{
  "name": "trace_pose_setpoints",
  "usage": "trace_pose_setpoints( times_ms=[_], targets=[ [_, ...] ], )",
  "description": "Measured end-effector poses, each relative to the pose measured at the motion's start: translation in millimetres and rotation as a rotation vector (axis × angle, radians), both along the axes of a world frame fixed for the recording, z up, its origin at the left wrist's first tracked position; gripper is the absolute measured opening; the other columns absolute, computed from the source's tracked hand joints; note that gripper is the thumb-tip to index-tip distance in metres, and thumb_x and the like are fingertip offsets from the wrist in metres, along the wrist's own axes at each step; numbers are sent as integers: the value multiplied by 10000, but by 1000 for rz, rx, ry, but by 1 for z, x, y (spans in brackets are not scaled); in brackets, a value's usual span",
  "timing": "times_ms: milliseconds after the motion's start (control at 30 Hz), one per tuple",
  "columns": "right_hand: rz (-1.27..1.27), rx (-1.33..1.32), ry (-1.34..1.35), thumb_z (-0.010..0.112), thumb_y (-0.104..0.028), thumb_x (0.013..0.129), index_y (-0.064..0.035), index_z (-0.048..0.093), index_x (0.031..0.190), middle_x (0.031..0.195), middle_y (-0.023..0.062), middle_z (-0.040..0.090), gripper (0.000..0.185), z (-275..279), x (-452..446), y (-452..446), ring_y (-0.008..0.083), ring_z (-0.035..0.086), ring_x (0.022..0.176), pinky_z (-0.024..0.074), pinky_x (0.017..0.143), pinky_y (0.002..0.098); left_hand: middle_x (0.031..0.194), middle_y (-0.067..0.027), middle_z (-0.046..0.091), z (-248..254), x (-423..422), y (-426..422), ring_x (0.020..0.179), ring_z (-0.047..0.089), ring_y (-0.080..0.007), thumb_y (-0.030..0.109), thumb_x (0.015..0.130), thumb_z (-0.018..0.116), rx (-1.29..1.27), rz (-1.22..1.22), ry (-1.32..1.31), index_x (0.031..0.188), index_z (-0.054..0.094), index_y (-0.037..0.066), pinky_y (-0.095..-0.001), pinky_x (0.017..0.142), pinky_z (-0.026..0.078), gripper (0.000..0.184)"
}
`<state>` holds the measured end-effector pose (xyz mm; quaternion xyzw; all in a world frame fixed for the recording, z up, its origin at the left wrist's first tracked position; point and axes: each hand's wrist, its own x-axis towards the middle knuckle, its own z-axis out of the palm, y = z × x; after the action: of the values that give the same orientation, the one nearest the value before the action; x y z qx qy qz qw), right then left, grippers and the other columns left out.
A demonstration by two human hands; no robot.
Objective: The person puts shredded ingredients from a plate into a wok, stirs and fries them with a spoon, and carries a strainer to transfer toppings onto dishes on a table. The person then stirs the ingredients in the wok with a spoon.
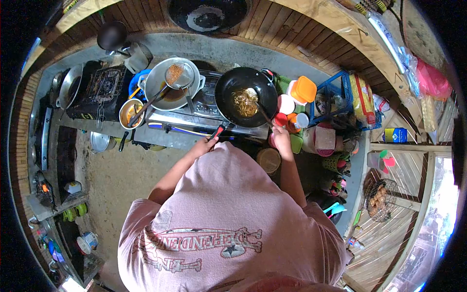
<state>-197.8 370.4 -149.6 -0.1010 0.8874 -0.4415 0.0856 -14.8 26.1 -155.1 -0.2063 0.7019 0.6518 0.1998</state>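
Observation:
A black frying pan sits on the right side of the gas stove. My left hand is closed around its black and red handle. Thin browned strips, whose kind I cannot make out, lie in the middle of the pan. My right hand grips the handle of a turner, whose head rests among the strips. Left of the pan, a large silver pot holds dark liquid, with a strainer of reddish-brown bits across its top.
A small pot of orange food stands at the left, near a black stove with a wire grill. Lidded containers and a blue basket crowd the right. Another wok hangs on the back wall.

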Motion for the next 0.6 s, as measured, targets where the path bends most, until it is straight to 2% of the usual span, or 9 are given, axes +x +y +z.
trace_pose_setpoints(
  times_ms=[33,133,200,267,333,367,500,567,600],
  targets=[
    [-24,47,-154,557,-243,975,-20,634,1251,1141,206,689,363,31,9,-9,285,672,1064,473,945,338,638,33,496,2,0,0,595,450,-95,629,896,592,-5,-6,-11,826,634,89,-279,541,351,546],
    [104,-50,26,537,-223,989,-28,601,1298,1156,198,687,371,67,21,-17,256,663,1087,463,954,324,639,36,488,5,0,1,597,440,-97,633,892,593,-6,0,-20,813,631,89,-283,542,344,550],
    [74,-48,-46,524,-220,998,-32,581,1322,1177,200,677,379,91,23,-19,256,652,1109,454,966,326,641,36,485,4,0,0,598,435,-99,632,892,592,-6,6,-20,807,629,89,-284,542,341,551],
    [38,-44,-118,510,-217,1007,-35,560,1346,1198,202,668,388,91,20,-14,256,641,1132,446,979,327,644,33,490,-1,1,1,604,438,-100,636,891,592,-23,19,-25,813,628,85,-285,547,347,557],
    [-18,-39,101,492,-214,1013,-35,542,1364,1218,221,651,397,91,14,-16,266,631,1140,445,977,338,629,23,506,1,0,1,587,463,-105,626,904,576,-52,-4,-16,768,599,86,-285,547,368,557],
    [-32,-39,76,489,-206,1008,-33,538,1366,1208,243,645,401,92,14,-13,294,634,1120,449,972,354,614,13,522,2,0,0,570,487,-111,615,918,561,-81,-25,-7,724,570,88,-285,547,390,562],
    [-33,103,71,501,-199,1002,-35,559,1348,1177,223,668,387,44,1,2,252,643,1089,450,959,334,605,10,518,3,1,2,569,488,-117,626,913,559,-53,5,28,699,561,86,-293,549,391,580],
    [-167,-3,-423,541,-142,980,21,604,1284,1030,72,683,351,48,4,-6,131,612,909,467,848,252,605,6,516,-1,0,0,571,483,-117,620,916,560,-52,-4,0,714,573,81,-297,551,389,575],
    [-166,-3,-423,541,-142,980,21,604,1284,1030,72,683,351,50,6,-8,131,612,909,467,848,252,605,6,516,-2,0,0,571,483,-117,620,916,560,-52,-3,0,714,573,81,-297,551,389,575]
  ],
)
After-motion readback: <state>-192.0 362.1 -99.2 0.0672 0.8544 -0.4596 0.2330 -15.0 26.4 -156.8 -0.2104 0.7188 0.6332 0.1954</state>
